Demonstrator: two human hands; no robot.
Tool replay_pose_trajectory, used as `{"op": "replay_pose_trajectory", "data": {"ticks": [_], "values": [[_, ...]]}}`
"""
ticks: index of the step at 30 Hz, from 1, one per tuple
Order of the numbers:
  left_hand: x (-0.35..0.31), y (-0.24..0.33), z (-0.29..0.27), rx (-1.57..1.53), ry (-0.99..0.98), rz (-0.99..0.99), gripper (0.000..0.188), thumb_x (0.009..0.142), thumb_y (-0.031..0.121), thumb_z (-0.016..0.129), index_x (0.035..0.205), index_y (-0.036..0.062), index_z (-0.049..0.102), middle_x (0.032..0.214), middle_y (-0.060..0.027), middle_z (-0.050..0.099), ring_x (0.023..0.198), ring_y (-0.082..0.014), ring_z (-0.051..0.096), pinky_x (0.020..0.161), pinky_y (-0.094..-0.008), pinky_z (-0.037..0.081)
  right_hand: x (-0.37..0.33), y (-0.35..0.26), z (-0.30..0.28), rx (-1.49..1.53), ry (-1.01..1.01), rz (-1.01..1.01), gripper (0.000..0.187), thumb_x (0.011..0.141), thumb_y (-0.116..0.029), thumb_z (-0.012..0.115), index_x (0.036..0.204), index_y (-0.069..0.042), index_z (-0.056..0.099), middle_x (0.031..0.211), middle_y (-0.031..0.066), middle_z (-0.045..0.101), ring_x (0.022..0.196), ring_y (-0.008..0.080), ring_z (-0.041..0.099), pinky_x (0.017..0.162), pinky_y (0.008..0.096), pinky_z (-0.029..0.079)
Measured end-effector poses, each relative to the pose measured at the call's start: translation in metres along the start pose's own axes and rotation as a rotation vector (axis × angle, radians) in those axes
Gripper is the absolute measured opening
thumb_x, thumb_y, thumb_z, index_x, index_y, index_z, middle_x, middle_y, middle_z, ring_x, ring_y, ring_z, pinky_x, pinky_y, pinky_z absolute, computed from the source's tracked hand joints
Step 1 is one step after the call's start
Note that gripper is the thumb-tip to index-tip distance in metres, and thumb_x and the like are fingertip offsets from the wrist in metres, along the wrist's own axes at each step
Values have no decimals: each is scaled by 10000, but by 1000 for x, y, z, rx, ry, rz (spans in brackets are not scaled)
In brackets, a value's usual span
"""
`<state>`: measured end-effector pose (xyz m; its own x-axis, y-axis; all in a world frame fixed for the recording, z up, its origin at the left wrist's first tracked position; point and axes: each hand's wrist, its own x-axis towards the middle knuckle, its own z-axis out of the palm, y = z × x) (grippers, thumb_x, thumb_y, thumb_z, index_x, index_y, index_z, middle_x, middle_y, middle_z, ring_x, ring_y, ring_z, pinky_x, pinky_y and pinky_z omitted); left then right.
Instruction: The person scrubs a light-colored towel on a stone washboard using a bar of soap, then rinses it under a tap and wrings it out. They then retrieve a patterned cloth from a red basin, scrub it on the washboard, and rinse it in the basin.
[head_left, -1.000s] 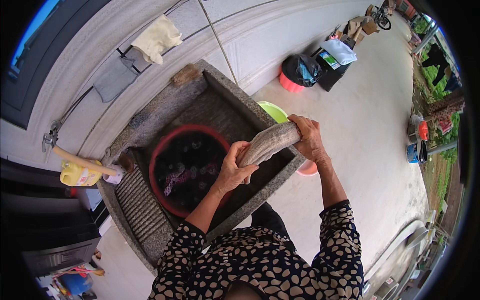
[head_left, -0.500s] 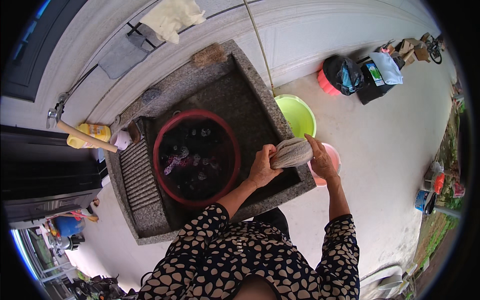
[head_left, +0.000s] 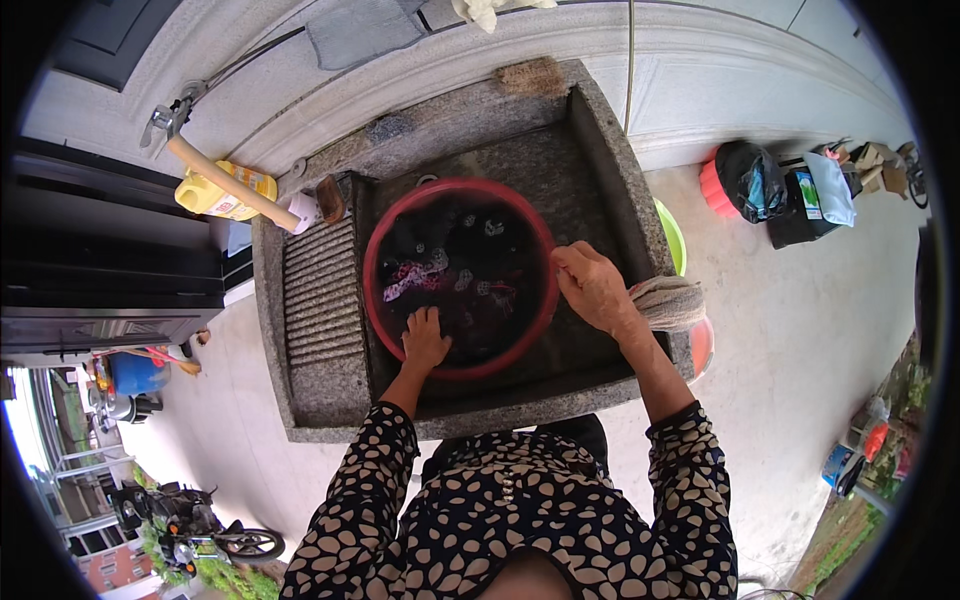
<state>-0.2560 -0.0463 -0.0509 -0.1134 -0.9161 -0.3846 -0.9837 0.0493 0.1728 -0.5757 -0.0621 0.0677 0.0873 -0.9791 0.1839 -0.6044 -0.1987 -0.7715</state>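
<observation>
A red basin [head_left: 551, 318] stands in the stone sink [head_left: 330, 420], filled with dark water. Pink-and-white patterned cloth [head_left: 408, 278] and patches of foam show at its surface. My left hand [head_left: 426, 340] reaches over the basin's near left rim, fingers stretched toward the water and holding nothing visible. At the basin's right rim, my right hand [head_left: 592, 288] has its fingers curled over the edge; the fingertips are partly hidden. A bundled grey-beige cloth [head_left: 670, 303] lies on the sink's right wall, beside my right wrist.
Left of the basin is a ribbed washboard [head_left: 320, 300], with a wooden brush [head_left: 329, 200] and yellow jug [head_left: 225, 190] behind it. A hose on a tap [head_left: 230, 182] hangs there. Green [head_left: 671, 238] and pink basins [head_left: 703, 345] stand right of the sink. A scrubbing brush [head_left: 531, 77] rests on the back ledge.
The grey-beige cloth, held in both hands before, now lies on the sink's right wall. Both hands have moved left to the red basin. The view has shifted too.
</observation>
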Motion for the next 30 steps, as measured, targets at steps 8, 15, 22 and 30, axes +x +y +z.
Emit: {"op": "replay_pose_trajectory", "data": {"ticks": [8, 15, 22, 30], "values": [[-6, -37, 17, 187, -450, 256, 479, 906, 429, 473, 1213, 70, 548, 1319, -172, 475, 1207, -340, 452, 971, -577, 330, 44, -17, 229, -123, -328, 138, 337, 821, -120, 573, 1152, -69, 537, 1114, 165, 557, 1054, 377, 562, 866, 462, 505], [-4, -45, 7, 250, -558, 452, 481, 938, 482, 414, 1132, 90, 615, 1090, -126, 626, 1019, -302, 581, 835, -561, 402, 29, -23, 302, -231, -489, 512, 461, 789, -172, 620, 1213, -81, 463, 1073, 209, 620, 1024, 414, 598, 866, 481, 496], [-4, -78, 26, -644, 115, 443, 321, 884, 155, 618, 1146, 63, 456, 1106, -115, 484, 940, -312, 562, 757, -418, 485, 22, -26, 241, 58, -331, 422, 305, 754, -147, 634, 1036, -39, 672, 968, 159, 683, 935, 292, 660, 823, 386, 517], [58, -78, -61, -491, 416, 809, 295, 839, 205, 697, 1090, 62, 634, 1207, -122, 492, 1061, -330, 512, 868, -400, 462, 65, -134, 138, 245, -347, 63, 234, 715, -17, 601, 924, -58, 698, 807, 98, 619, 809, 237, 610, 751, 322, 488]]}}
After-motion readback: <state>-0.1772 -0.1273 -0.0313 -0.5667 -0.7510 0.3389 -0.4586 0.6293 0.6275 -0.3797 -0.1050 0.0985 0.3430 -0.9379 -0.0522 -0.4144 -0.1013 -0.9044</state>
